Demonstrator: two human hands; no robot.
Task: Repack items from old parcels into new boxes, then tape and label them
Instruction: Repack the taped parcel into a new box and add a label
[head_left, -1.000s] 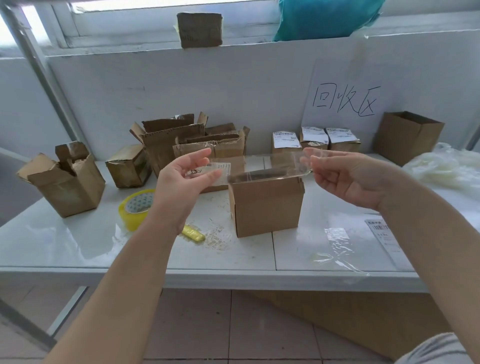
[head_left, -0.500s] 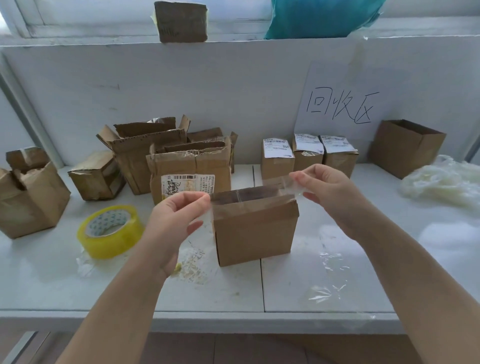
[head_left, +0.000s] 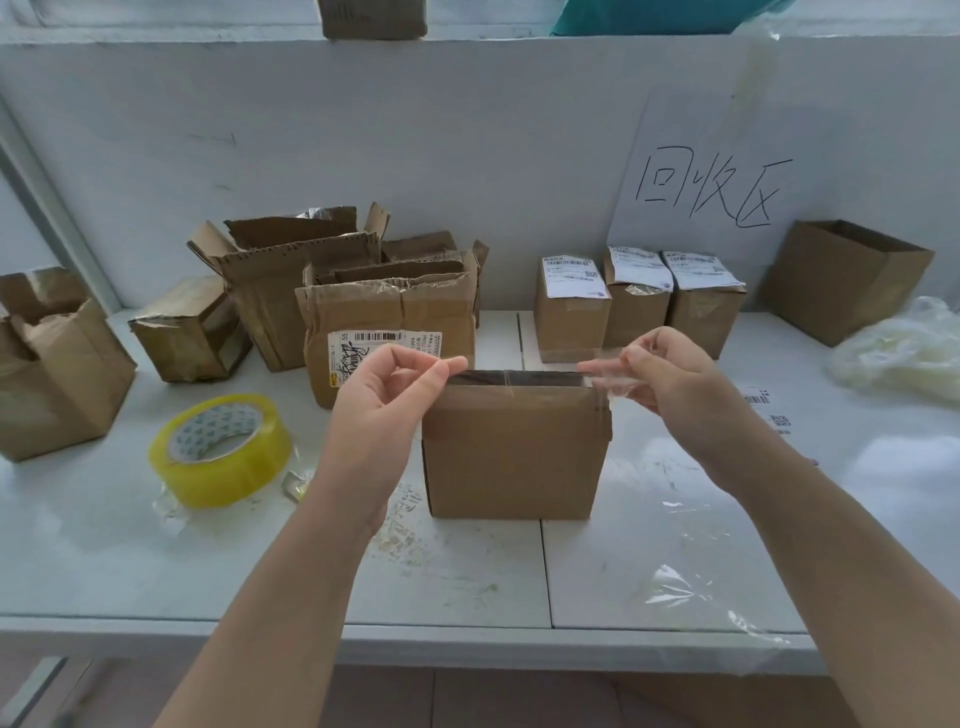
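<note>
A small closed brown box (head_left: 514, 457) stands at the middle of the white table (head_left: 467, 587). A strip of clear tape (head_left: 519, 378) stretches across its top. My left hand (head_left: 387, 400) pinches the strip's left end at the box's upper left corner. My right hand (head_left: 662, 387) pinches the right end just past the upper right corner. A yellow tape roll (head_left: 221, 449) lies flat to the left of the box. A torn open old parcel (head_left: 387, 325) with a barcode label stands right behind my left hand.
More opened old boxes (head_left: 283, 280) crowd the back left; another torn box (head_left: 54, 364) sits at the far left. Three sealed, labelled boxes (head_left: 639, 304) line the back wall. An empty open box (head_left: 847, 278) and crumpled plastic (head_left: 904, 353) are at right. Loose film (head_left: 691, 592) lies near the front edge.
Both hands have lowered the stretched tape strip from above the box down onto its top. The view has moved closer to the table.
</note>
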